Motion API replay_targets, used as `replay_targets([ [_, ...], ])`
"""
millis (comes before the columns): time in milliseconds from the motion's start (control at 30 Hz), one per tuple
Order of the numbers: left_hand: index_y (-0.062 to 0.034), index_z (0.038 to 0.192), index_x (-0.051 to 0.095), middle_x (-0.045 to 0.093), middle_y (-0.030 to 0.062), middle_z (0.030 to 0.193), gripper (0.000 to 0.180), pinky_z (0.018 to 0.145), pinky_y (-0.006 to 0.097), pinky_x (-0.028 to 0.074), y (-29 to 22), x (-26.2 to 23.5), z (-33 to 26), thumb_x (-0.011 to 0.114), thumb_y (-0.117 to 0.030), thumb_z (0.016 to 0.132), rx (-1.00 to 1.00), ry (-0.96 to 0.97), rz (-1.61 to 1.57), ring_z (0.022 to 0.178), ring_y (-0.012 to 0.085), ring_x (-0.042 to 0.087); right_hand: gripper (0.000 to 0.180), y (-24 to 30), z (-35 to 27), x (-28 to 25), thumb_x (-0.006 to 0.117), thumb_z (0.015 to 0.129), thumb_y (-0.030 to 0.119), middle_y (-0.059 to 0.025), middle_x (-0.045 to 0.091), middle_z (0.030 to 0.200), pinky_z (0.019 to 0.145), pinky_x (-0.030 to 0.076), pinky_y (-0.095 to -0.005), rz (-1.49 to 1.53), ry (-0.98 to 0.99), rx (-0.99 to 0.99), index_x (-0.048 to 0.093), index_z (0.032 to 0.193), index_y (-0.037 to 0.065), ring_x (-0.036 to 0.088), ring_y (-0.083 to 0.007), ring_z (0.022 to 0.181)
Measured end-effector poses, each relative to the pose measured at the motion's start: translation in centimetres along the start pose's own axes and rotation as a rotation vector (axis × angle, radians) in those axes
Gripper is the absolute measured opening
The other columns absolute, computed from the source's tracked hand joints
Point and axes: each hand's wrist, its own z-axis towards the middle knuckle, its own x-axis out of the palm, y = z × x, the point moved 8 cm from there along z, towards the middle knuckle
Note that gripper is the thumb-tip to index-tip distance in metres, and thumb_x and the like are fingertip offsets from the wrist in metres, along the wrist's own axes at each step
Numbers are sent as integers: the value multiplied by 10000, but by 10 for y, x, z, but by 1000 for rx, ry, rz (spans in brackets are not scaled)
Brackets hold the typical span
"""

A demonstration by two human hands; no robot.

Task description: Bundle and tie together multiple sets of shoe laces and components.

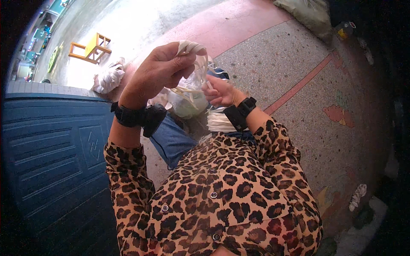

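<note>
Head view, looking down past a leopard-print shirt (222,200) to both raised hands. Left hand (156,72) clenched around a bunch of pale strips (194,49), pinching them between thumb and fingers just above the clear bag (188,100). Right hand (220,91) closed on the lower run of the same strips, level with the bag and touching its right side. Black wrist straps (136,116) worn on both forearms. Bag hanging between the hands, holding something pale and rounded; contents otherwise too blurred to identify. Second bundle of whitish folded material (220,121) resting below the bag, against the lap. To handle well, judged from this pose: keep the strips taut between both grips, avoid twisting, and hold the bag's weight steady so nothing spills. White tied sack (109,79) lying on the floor left of the bag; yellow stool (90,48) farther beyond it. Blue panel (51,145) well left of the bag; speckled floor (299,77) to its right.
</note>
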Motion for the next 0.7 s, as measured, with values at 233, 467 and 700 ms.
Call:
replay_targets([
  [233,-63,1177,652,543,-45,753,287,456,174,268,7,-8,-1,607,-281,997,-95,-74,-63,556,9,390,324,10,2,-6,525,1024,401,48,411,597,370,256,-189,293,-133,-269,536,1016,78,289,-51,442],
  [467,-68,1128,641,587,-16,767,252,434,190,275,48,-43,-6,608,-279,992,-143,-274,-133,517,15,404,324,35,-55,-26,540,1016,395,-20,574,760,530,430,-263,309,-257,-633,558,1038,72,481,-118,590],
  [700,-27,1141,588,696,69,941,284,616,261,543,88,-41,1,541,-282,1026,-220,-128,-299,707,116,654,368,84,-115,-8,448,1055,350,-148,655,1037,897,541,-440,370,-166,-896,587,1039,10,646,-249,960],
])
